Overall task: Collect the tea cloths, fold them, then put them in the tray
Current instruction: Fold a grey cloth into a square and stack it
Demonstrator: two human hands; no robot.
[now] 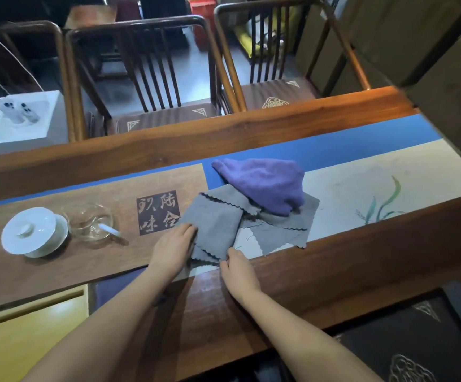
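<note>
While the left hand (178, 241) presses flat on the grey cloth (213, 227) on the table (279, 277), the right hand (235, 261) pinches its near corner; tugging may drag the purple cloth (265, 183) lying across it.

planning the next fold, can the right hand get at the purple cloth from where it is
Probably yes. The purple cloth lies on top of the grey cloths, uncovered, just beyond the right hand, which pinches a grey corner and would have to let go first.

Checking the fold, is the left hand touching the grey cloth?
Touching: the head view shows the left hand's fingers resting on the grey cloth's left edge, no gap.
</note>
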